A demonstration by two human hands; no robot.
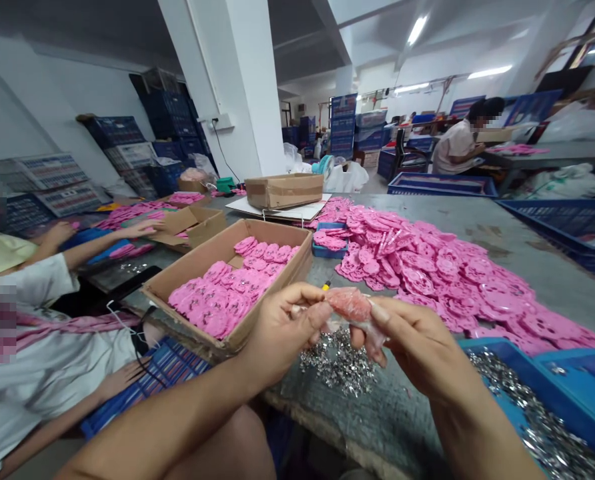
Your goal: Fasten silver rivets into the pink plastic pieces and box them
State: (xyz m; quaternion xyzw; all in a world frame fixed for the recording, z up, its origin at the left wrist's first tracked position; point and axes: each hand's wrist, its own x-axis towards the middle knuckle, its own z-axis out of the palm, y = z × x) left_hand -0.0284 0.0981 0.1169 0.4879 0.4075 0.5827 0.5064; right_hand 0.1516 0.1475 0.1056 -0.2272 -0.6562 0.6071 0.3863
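Observation:
Between my two hands is a pomelo segment with reddish flesh (348, 303), pale membrane hanging loose from it. My left hand (290, 320) pinches its left end between thumb and fingers. The right end is gripped by my right hand (412, 333), with the thumb on top and membrane at the fingertips. Just beneath the hands, a heap of small shiny metal pieces (340, 367) lies on the table (372, 420). A yellow-tipped object (326, 285) shows partly behind the left fingers.
Left of the hands stands a cardboard box (272, 320) of pink flat pieces. A large pile of pink pieces (417, 260) spreads right. Blue trays (510, 407) with metal pieces sit at the right edge. Two people work at left; another person (455, 147) sits farther back.

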